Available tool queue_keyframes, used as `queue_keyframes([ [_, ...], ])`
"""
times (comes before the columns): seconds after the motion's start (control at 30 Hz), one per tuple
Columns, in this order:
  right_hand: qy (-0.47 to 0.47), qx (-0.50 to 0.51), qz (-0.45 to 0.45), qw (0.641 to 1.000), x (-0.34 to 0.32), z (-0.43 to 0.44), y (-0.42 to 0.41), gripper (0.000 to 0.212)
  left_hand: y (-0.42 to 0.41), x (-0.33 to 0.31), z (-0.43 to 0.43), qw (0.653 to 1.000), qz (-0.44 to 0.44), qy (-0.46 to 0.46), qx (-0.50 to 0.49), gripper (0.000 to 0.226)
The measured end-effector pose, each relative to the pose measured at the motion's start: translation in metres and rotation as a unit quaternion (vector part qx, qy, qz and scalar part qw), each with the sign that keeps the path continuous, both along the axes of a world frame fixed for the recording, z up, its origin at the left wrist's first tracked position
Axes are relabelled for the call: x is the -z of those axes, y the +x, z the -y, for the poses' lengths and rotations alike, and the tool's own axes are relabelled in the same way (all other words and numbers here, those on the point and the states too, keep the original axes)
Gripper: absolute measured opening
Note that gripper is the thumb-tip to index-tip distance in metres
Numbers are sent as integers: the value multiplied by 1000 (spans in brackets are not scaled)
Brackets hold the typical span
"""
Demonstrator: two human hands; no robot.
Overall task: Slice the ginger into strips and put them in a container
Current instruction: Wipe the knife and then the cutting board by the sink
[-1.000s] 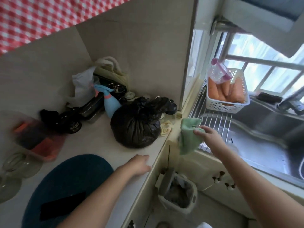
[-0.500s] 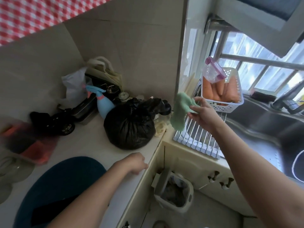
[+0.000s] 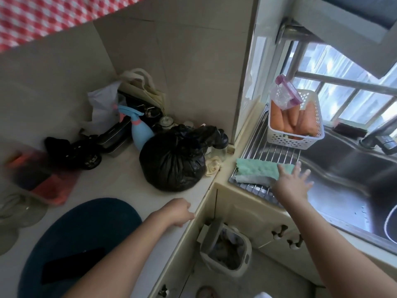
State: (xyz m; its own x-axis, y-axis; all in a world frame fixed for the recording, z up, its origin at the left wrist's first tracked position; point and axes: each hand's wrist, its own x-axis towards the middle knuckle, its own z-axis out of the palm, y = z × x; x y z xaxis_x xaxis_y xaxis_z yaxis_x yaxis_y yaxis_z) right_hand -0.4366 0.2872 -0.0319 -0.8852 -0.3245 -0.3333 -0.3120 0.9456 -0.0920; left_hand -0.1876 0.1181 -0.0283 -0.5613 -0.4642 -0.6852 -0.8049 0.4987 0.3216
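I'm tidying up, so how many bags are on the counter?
3: a black tied bag in front, a white plastic bag at the back, and a beige tote right of it. Others may be hidden.

Cloth point(image 3: 257, 168) on rack point(image 3: 277, 152), basket point(image 3: 294, 140) behind.
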Motion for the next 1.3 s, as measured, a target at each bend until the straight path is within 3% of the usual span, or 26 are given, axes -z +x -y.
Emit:
queue_keyframes([
  [0.1, -127, -156, -41, 979, -5, 33, 15, 49, 14, 3, 0, 999, -45, -5, -6, 59],
  [0.17, -190, -242, -12, 951, -11, 60, 33, 41, 27, 3, -1, 994, -96, -4, -45, 56],
  [0.3, -180, -301, 65, 934, -2, 107, 63, 53, 62, 1, 0, 972, -189, -53, -133, 40],
  [0.4, -166, -298, 80, 937, 15, 128, 74, 60, 96, -2, 1, 949, -209, -91, -217, 15],
  [0.47, -171, -281, 68, 942, 27, 135, 77, 47, 122, -6, 2, 934, -180, -137, -275, 6],
  [0.53, -161, -279, 50, 945, 35, 139, 78, 26, 151, -10, 6, 928, -94, -177, -315, 25],
  [0.63, -151, -266, 33, 951, 34, 139, 81, 14, 192, -13, 7, 922, 42, -83, -375, 50],
  [0.73, -119, -255, -13, 960, 25, 133, 97, 18, 221, -11, 1, 887, 38, 1, -460, 53],
  [0.83, -131, -303, -48, 943, 18, 124, 135, 17, 245, -2, 8, 852, -2, -37, -521, 42],
  [0.93, -224, -339, 14, 913, 13, 126, 177, 7, 264, -1, 10, 880, 52, -110, -459, 37],
  [1.03, -251, -412, 96, 871, 9, 146, 220, 10, 274, 0, -1, 883, 82, -111, -449, 75],
  [1.1, -178, -522, 130, 824, 8, 159, 254, 27, 279, 4, -6, 883, 84, -115, -448, 86],
  [1.2, -32, -656, 133, 743, 13, 170, 309, 53, 286, 9, -8, 886, 61, -131, -441, 78],
  [1.3, 10, -684, 126, 718, 27, 173, 340, 53, 295, 10, -6, 883, 30, -130, -450, 63],
])
